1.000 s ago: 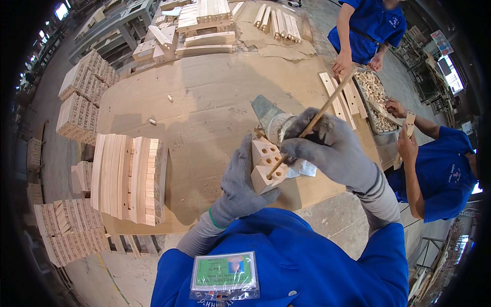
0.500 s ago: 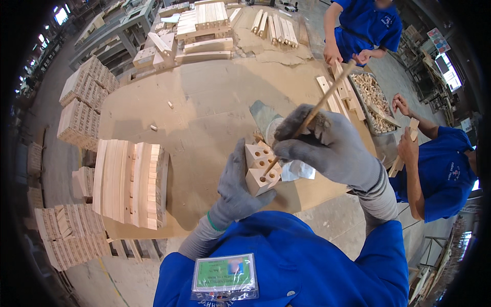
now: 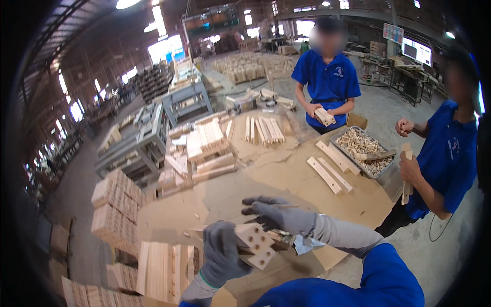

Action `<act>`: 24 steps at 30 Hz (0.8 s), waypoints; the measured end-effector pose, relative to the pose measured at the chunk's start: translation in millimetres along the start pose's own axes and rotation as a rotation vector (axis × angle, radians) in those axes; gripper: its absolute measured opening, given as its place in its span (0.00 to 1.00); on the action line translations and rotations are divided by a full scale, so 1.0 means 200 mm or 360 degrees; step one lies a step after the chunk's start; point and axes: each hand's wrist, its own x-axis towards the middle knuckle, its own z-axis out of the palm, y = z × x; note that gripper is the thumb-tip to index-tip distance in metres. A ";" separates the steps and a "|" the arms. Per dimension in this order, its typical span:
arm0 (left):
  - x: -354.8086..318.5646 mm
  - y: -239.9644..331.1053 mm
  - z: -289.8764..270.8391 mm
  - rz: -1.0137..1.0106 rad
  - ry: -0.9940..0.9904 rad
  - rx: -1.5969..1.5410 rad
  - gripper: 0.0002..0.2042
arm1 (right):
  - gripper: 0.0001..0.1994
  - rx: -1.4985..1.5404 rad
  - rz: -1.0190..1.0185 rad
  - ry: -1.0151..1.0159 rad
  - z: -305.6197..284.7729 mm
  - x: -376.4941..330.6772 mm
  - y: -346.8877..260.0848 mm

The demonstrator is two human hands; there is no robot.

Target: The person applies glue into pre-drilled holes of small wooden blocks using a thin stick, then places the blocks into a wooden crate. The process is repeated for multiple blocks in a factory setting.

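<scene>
Pale wood makes up the drilled block that the left hand holds up above the near edge of the worktable; the grey-gloved fingers are curled shut around its left side, leaving the end faces with their round holes showing. The right hand, also gloved in grey, hovers just behind and above the block, fingers partly curled and pointing left; whether it grips anything cannot be told, since the palm is turned away; a scrap of white cloth shows just under its wrist.

By its look the block should be light, stiff and dry, with sharp corners and a rough enough grain not to slip in a glove; the solid side faces seem the best place to hold it, clear of the holes.

On the table's near left corner stands a row of flat wooden pieces on edge; toward the right edge lie long slats and a metal tray of dowels; more stacked parts crowd the far left corner. Two other people in blue shirts stand at the far and right edges, each holding wooden pieces.
</scene>
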 end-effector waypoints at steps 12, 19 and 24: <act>0.20 0.03 0.18 0.1296 -0.0521 0.0072 0.33 | 0.24 0.0173 0.0388 0.0014 -0.04 0.05 0.05; 0.10 -0.13 0.26 -0.0817 0.0319 -0.1519 0.46 | 0.37 -0.0444 -0.0554 -0.0044 -0.05 -0.03 -0.10; 0.10 -0.03 0.23 -0.1325 0.0239 -0.2653 0.25 | 0.52 -0.1311 -0.0840 0.0158 0.03 -0.02 0.09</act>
